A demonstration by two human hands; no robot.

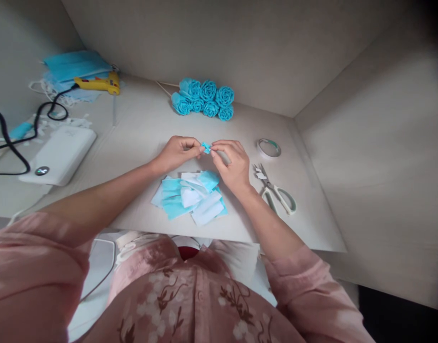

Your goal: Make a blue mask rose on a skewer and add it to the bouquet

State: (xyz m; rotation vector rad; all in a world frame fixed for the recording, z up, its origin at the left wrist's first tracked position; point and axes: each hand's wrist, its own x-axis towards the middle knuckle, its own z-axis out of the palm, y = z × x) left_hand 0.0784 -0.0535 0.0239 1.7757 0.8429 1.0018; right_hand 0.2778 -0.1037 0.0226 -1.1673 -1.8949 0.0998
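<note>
Between my fingertips is a small crumpled piece of blue fabric (pixel 205 147), held above the middle of the table. My left hand (pixel 179 151) pinches it from the left, and my right hand (pixel 233 162) pinches it from the right. The fingers partly cover the piece. Just below my hands lies a loose pile of blue and white cut fabric pieces (pixel 176 197). To the right of my right hand are scissors (pixel 272 190) with green and white handles, their blades slightly apart and small white scraps on them.
A tape roll (pixel 269 148) lies beyond the scissors. Several blue fabric roses (pixel 204 97) on sticks rest by the back wall. At left are blue face masks (pixel 76 66), a yellow glue gun (pixel 99 84), its black cord (pixel 36 121) and a white power bank (pixel 60 155).
</note>
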